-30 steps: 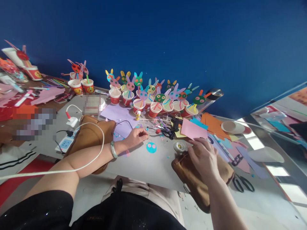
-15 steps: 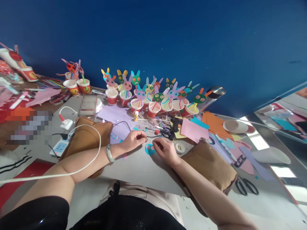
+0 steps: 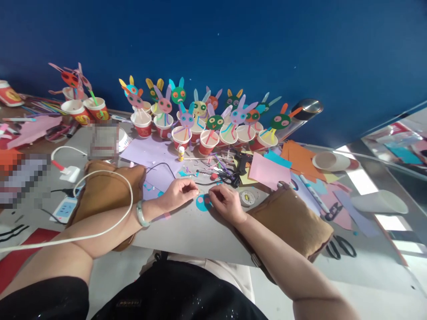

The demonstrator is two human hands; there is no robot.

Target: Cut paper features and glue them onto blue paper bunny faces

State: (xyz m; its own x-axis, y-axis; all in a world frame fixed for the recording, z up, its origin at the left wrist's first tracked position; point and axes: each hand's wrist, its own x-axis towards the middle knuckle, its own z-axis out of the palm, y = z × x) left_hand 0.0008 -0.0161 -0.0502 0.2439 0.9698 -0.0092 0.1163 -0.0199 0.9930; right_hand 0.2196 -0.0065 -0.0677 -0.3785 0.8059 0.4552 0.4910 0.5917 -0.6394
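Observation:
A blue paper disc (image 3: 201,204) with pink round spots lies on the grey table between my hands. My left hand (image 3: 183,193), a jade bangle at its wrist, is pinched just left of the disc; what its fingertips hold is too small to name. At the disc's right edge is my right hand (image 3: 227,203), its fingers bent and pressed together, and I cannot make out anything in them. A small round container (image 3: 247,198) sits right of my right hand. Brown cushions lie under or beside my forearms, one on the left (image 3: 103,189) and one on the right (image 3: 296,222).
Behind my hands stand several paper cups (image 3: 209,143) with paper rabbit heads. Purple paper (image 3: 147,155), pink paper (image 3: 269,172), a black glue gun (image 3: 240,162) and scraps lie before them. A white cable (image 3: 131,195) loops over my left forearm. Black-handled scissors (image 3: 345,246) lie right.
The view has shifted, so most things appear further left. Both hands stay closed near the blue disc, with little change in their pose.

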